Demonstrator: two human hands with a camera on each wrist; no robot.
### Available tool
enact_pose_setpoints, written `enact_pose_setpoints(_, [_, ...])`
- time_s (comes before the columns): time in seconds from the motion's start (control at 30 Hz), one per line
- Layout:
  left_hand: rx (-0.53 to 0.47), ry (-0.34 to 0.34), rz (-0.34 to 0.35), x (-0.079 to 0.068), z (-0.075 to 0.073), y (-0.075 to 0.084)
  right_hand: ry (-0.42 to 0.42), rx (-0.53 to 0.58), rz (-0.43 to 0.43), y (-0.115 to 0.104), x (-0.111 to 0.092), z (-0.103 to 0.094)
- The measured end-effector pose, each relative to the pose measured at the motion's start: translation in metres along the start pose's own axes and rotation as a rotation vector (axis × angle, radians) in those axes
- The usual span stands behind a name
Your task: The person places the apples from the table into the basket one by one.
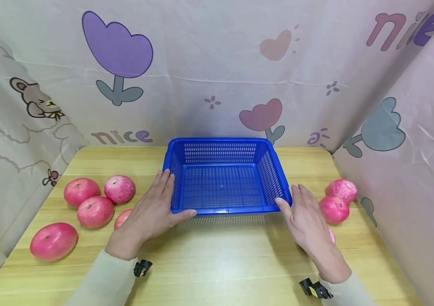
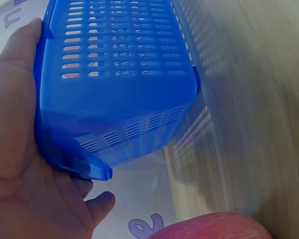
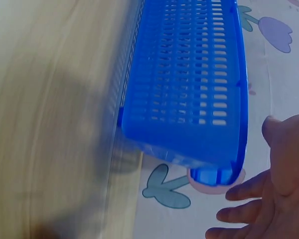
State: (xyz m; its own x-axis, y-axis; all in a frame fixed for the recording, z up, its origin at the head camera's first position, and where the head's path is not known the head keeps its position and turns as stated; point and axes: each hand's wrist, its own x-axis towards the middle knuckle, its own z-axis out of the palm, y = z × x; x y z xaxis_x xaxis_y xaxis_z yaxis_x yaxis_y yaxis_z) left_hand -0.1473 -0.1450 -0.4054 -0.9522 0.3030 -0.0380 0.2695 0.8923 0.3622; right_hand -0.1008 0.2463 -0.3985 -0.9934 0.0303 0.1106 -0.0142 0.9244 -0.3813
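Note:
A blue plastic basket (image 1: 224,210) with slotted walls stands on the wooden table, its inside bare. My left hand (image 1: 152,212) touches its near left corner, the thumb along the front rim and the straight fingers against the left side. In the left wrist view that palm lies against the rim of the basket (image 2: 114,94). At the near right corner is my right hand (image 1: 308,221), fingers extended and thumb close to the rim. The right wrist view shows a gap between this hand (image 3: 284,184) and the basket (image 3: 184,134).
Several pinkish-red, apple-like fruits (image 1: 95,211) lie left of the basket, one partly behind my left hand. To the right are more such fruits (image 1: 333,209), one mostly hidden by my right hand. A printed curtain (image 1: 201,63) hangs behind the table (image 1: 221,263) and along its sides.

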Motion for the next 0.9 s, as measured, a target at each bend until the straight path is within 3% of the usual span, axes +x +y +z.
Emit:
enact_pose_setpoints(0.23, [-0.004,0.005,0.004,0.000,0.000,0.000,0.015,-0.060,-0.010,0.015,-0.014,-0.008])
enact_pose_setpoints(0.57, [-0.002,0.016,0.008,0.001,0.000,-0.003,0.005,-0.167,0.038,0.033,-0.025,-0.017])
enact_pose_setpoints(0.9, [0.010,0.024,0.014,0.001,0.001,-0.004,-0.091,-0.202,0.141,0.042,-0.032,-0.018])
